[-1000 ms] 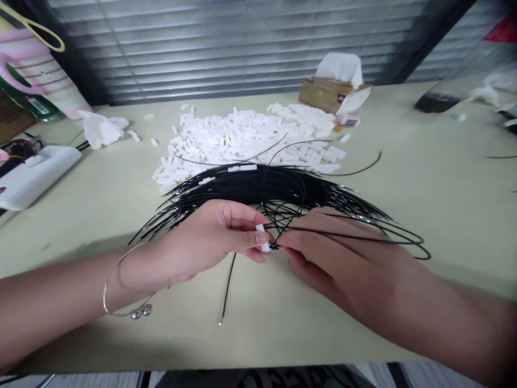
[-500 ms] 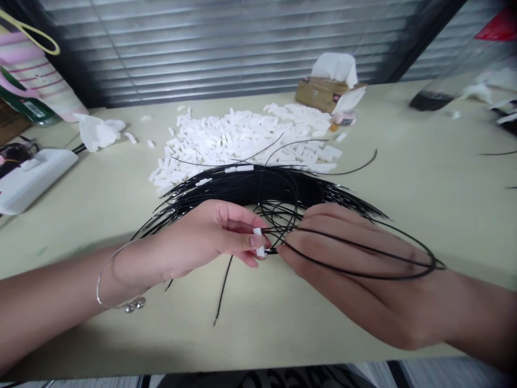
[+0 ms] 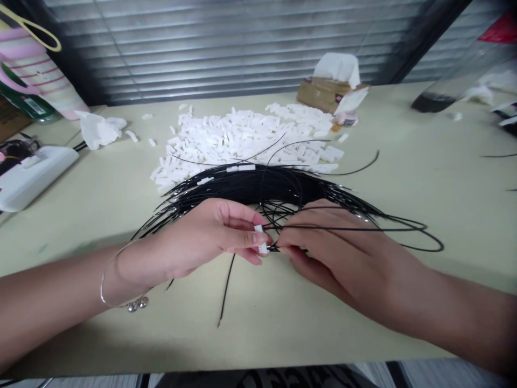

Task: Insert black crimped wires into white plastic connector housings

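Note:
Between the thumb and fingers of my left hand (image 3: pixel 220 229) is a small white connector housing (image 3: pixel 260 238). Black wires (image 3: pixel 347 228) run out of its right side and loop over the back of my right hand (image 3: pixel 343 242). My right thumb and forefinger are pinched on a black wire (image 3: pixel 274 248) close to the housing; the wire's tip is too small to make out. Just beyond both hands lies a thick bundle of black wires (image 3: pixel 242 186) with bare metal ends. Behind it spreads a heap of white connector housings (image 3: pixel 238 134).
A tissue pack (image 3: pixel 323 91) stands at the back, near a clear bottle (image 3: pixel 438 97) with dark liquid. To the left are a crumpled tissue (image 3: pixel 99 129), a white power strip (image 3: pixel 38 178) and a striped cup (image 3: pixel 44 75). One loose wire (image 3: pixel 226 291) points toward the table's front edge (image 3: pixel 250 366).
My right hand has turned and its fingers have drawn in tighter beside the housing. The wire loops over it have shifted up and right. My left hand keeps its hold.

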The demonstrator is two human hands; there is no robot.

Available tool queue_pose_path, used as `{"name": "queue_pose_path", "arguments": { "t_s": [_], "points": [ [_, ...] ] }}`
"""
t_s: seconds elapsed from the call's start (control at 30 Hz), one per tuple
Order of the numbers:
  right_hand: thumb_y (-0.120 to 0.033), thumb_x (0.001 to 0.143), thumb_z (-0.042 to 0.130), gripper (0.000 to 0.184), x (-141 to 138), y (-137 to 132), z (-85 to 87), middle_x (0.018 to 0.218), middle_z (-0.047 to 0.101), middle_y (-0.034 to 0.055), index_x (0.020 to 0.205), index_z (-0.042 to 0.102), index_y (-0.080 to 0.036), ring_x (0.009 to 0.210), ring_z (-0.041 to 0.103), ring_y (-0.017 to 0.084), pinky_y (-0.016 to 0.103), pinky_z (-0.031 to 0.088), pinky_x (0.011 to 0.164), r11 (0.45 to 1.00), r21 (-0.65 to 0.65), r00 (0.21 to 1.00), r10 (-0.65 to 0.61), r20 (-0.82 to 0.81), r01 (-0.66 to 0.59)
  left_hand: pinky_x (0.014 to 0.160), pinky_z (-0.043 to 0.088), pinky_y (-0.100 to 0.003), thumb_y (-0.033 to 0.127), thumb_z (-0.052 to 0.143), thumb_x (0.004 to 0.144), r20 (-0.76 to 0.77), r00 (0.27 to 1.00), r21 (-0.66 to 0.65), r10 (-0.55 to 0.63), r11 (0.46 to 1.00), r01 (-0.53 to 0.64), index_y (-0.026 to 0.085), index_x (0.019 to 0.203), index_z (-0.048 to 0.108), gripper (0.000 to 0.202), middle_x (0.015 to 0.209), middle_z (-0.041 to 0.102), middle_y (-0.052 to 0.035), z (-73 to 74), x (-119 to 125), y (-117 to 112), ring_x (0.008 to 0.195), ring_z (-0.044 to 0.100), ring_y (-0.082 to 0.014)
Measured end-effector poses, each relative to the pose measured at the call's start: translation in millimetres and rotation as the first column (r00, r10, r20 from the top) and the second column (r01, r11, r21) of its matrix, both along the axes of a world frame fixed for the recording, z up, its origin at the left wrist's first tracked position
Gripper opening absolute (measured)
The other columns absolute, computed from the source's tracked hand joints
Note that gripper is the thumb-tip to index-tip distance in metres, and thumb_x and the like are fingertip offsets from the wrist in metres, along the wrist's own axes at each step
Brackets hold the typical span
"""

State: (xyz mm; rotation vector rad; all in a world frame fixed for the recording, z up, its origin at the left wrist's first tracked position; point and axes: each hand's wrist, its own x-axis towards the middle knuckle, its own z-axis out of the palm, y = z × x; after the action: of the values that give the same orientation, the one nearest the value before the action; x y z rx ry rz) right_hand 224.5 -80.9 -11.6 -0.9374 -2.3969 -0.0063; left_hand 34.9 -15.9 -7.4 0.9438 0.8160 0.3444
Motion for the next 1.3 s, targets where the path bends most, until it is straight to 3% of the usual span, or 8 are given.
{"name": "queue_pose_path", "arguments": {
  "t_s": [0.17, 0.43, 0.77, 1.0, 1.07, 1.17, 1.3],
  "points": [
    [-0.016, 0.089, 0.047, 0.012, 0.1, -0.3, -3.1, 0.081, 0.06, 0.0049, 0.081, 0.056, -0.017, 0.078, 0.056, 0.017, 0.031, 0.048, 0.066, 0.994, -0.029, 0.994, -0.107, -0.003, 0.107, 0.058, 0.05, -0.022, 0.004, 0.069, 0.07, -0.017, 1.0, 0.004, 0.021, 1.0, -0.02, 0.011, 0.076, 0.067, 0.009, 0.066, 0.069, -0.0008, -0.6, 0.6, -3.0, 0.054, 0.063, -0.0089],
    [-0.014, 0.09, 0.046, 0.012, 1.1, 2.9, -0.7, 0.079, 0.059, 0.0028, 0.08, 0.052, -0.017, 0.078, 0.054, 0.015, 0.03, 0.046, 0.07, 0.998, 0.043, 0.998, -0.044, 0.053, 0.041, 0.058, 0.05, -0.022, 0.002, 0.068, 0.07, -0.021, 0.999, -0.002, 0.03, 1.0, -0.03, 0.009, 0.076, 0.066, 0.009, 0.066, 0.068, -0.0015, 1.4, 0.8, -3.0, 0.054, 0.062, -0.0088],
    [-0.014, 0.09, 0.046, 0.014, 1.3, 1.0, 1.6, 0.078, 0.059, 0.0031, 0.077, 0.052, -0.017, 0.075, 0.051, 0.015, 0.031, 0.043, 0.066, 1.0, 0.013, 0.996, -0.001, 0.086, 0.0, 0.062, 0.051, -0.026, 0.007, 0.071, 0.069, -0.041, 0.999, 0.028, 0.01, 1.0, -0.009, 0.011, 0.077, 0.067, 0.01, 0.068, 0.069, -0.0021, -0.6, 0.8, -2.6, 0.057, 0.062, -0.0104],
    [-0.015, 0.092, 0.042, 0.019, -3.4, -1.8, 3.1, 0.076, 0.055, -0.0005, 0.08, 0.056, -0.017, 0.073, 0.045, 0.012, 0.026, 0.037, 0.065, 0.961, -0.276, 0.998, -0.024, -0.057, 0.007, 0.062, 0.052, -0.024, 0.006, 0.07, 0.067, -0.008, 1.0, 0.04, 0.005, 0.999, -0.005, 0.011, 0.074, 0.067, 0.01, 0.066, 0.068, 0.0004, -2.3, 1.6, -3.8, 0.056, 0.062, -0.0094],
    [-0.014, 0.093, 0.039, 0.023, -5.2, -2.4, 4.3, 0.075, 0.054, -0.0007, 0.079, 0.057, -0.017, 0.073, 0.044, 0.012, 0.025, 0.037, 0.067, 0.953, -0.304, 0.998, -0.019, -0.059, 0.001, 0.061, 0.051, -0.022, 0.005, 0.07, 0.068, 0.0, 1.0, 0.049, -0.002, 0.999, 0.002, 0.011, 0.073, 0.067, 0.008, 0.064, 0.067, 0.0008, -1.9, 2.2, -4.4, 0.055, 0.062, -0.0083],
    [-0.011, 0.093, 0.038, 0.022, -5.2, -1.4, 5.5, 0.077, 0.055, 0.0015, 0.083, 0.058, -0.016, 0.076, 0.045, 0.013, 0.028, 0.038, 0.072, 0.969, -0.246, 1.0, 0.008, -0.018, -0.012, 0.061, 0.051, -0.022, 0.006, 0.069, 0.069, -0.004, 1.0, 0.051, 0.016, 0.999, -0.015, 0.01, 0.074, 0.067, 0.007, 0.064, 0.067, 0.0002, -1.4, 2.5, -5.1, 0.056, 0.062, -0.0086],
    [-0.008, 0.087, 0.047, 0.012, 1.0, 1.7, 6.3, 0.084, 0.057, 0.0035, 0.09, 0.054, -0.017, 0.079, 0.047, 0.016, 0.032, 0.038, 0.073, 0.999, -0.034, 0.999, -0.013, 0.036, 0.014, 0.062, 0.051, -0.024, 0.007, 0.07, 0.069, 0.014, 0.997, 0.023, 0.075, 0.997, -0.075, 0.01, 0.076, 0.067, 0.008, 0.064, 0.068, -0.0023, -1.0, 2.3, -4.8, 0.061, 0.062, -0.0109]
  ]
}}
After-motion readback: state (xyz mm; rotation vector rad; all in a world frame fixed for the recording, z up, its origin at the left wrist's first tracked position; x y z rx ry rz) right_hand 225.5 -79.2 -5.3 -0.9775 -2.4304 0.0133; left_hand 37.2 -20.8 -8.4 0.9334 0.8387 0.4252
